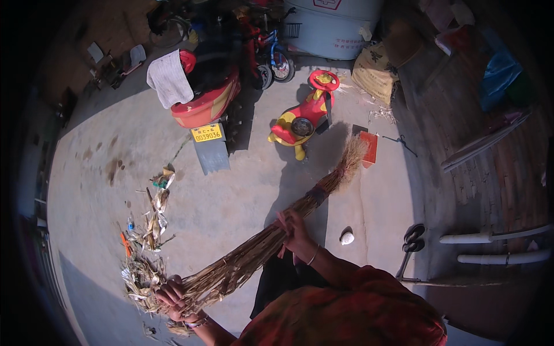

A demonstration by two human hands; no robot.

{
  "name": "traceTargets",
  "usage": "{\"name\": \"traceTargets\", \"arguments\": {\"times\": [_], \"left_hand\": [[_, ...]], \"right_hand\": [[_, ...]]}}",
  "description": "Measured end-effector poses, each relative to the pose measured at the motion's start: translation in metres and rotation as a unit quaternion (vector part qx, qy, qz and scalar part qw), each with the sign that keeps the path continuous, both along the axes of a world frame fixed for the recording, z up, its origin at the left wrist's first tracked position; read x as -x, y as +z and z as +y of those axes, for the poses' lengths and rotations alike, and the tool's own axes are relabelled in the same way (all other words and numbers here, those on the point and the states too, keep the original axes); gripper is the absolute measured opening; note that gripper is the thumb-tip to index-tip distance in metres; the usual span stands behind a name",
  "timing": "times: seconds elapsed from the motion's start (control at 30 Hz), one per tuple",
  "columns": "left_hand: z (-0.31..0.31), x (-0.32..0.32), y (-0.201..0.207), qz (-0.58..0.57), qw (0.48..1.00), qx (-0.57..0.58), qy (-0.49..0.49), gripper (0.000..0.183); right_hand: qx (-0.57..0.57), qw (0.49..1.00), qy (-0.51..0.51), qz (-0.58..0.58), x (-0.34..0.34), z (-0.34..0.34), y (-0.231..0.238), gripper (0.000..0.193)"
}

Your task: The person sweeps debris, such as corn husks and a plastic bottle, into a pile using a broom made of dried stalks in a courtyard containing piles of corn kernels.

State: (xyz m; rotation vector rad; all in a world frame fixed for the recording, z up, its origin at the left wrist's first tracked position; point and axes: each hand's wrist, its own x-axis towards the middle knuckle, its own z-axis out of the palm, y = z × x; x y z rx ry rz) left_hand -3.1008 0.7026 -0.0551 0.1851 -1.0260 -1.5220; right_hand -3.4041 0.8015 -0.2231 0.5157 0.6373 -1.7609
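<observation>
A long bundle of dry stalks, shaped like a straw broom, slants across my front, its fluffy end up and to the right. Dark bindings circle it toward that far end. My right hand is closed around its middle, and a thin pink strip shows by the fingers. At the lower left, where the stalks fan out loosely, my left hand has its fingers curled over their ends. Both wrists wear bracelets. Just beyond my left hand lies a heap of dry husks and litter.
A red ride-on toy stands ahead, near a red vehicle with a cloth over it. A small bicycle, a large pale tank and a stuffed sack are behind. A white lump lies on the concrete to my right.
</observation>
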Motion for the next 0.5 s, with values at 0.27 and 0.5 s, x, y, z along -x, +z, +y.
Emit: {"name": "traceTargets", "arguments": {"times": [0.27, 0.5], "left_hand": [[-0.118, 0.152, -0.022, 0.083, 0.991, -0.014, -0.102, 0.024], [-0.208, 0.295, -0.002, 0.081, 0.974, -0.019, -0.212, 0.027]], "right_hand": [[0.081, 0.993, -0.078, 0.033, 0.139, -0.080, 0.047, 0.032], [0.228, 0.955, -0.157, 0.109, 0.266, -0.110, 0.030, 0.029]]}}
